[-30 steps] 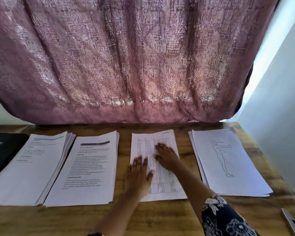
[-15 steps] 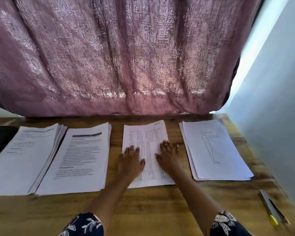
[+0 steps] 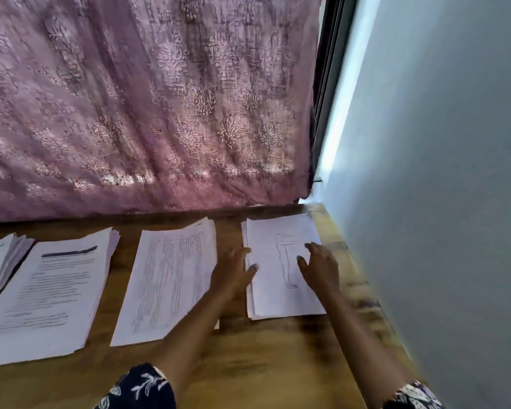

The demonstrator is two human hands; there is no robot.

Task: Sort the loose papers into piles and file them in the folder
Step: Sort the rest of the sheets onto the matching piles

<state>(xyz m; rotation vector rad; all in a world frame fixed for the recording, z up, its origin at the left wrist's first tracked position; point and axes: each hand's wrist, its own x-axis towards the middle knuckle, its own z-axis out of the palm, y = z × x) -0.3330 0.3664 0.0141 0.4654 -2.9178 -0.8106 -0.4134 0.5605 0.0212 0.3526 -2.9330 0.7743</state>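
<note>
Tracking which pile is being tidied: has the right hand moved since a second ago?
Yes. The right hand moved rightward, from the table-print pile to the figure-drawing pile beside the wall.

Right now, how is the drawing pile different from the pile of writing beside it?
The drawing pile shows one outlined figure; the printed pile shows rows of text. The left hand and right hand touch the drawing pile, which lies nearer the wall than the printed pile. Both lie flat on the wooden table.

Both arms reach forward, floral sleeves at the forearms. The left hand [image 3: 233, 273] and the right hand [image 3: 320, 267] lie palm-down, fingers straight and relaxed, well apart.
</note>
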